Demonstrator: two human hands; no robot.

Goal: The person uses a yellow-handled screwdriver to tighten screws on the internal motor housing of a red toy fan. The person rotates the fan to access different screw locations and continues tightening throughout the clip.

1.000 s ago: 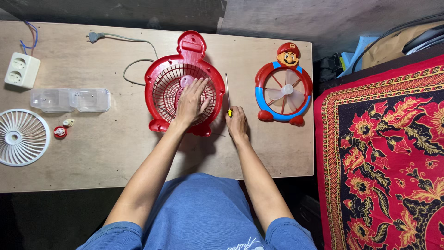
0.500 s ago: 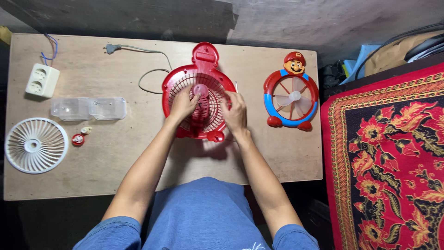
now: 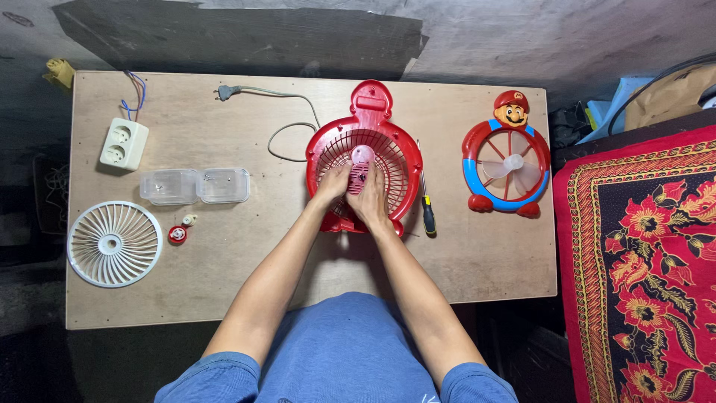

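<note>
A red plastic fan housing (image 3: pixel 367 119) with a round grille lies flat in the middle of the wooden table (image 3: pixel 246 269). Both my hands rest inside its grille. My left hand (image 3: pixel 333 183) and my right hand (image 3: pixel 370 195) press together around a small pink motor part (image 3: pixel 359 173) at the grille's centre. A screwdriver (image 3: pixel 426 203) with a black and yellow handle lies just right of the housing, free of my hands. The housing's grey power cord (image 3: pixel 277 112) runs off to the upper left, unplugged.
A cartoon-figure fan front (image 3: pixel 507 160) in red and blue with a white blade lies at the right. At the left are a white round grille (image 3: pixel 114 243), two clear plastic boxes (image 3: pixel 195 185), a white socket block (image 3: pixel 123 143) and small red and white parts (image 3: pixel 177 233). A red patterned cloth (image 3: pixel 641 261) lies beside the table.
My right hand left the screwdriver on the table and moved into the grille. Both hands came together at the grille's centre around the pink part.
</note>
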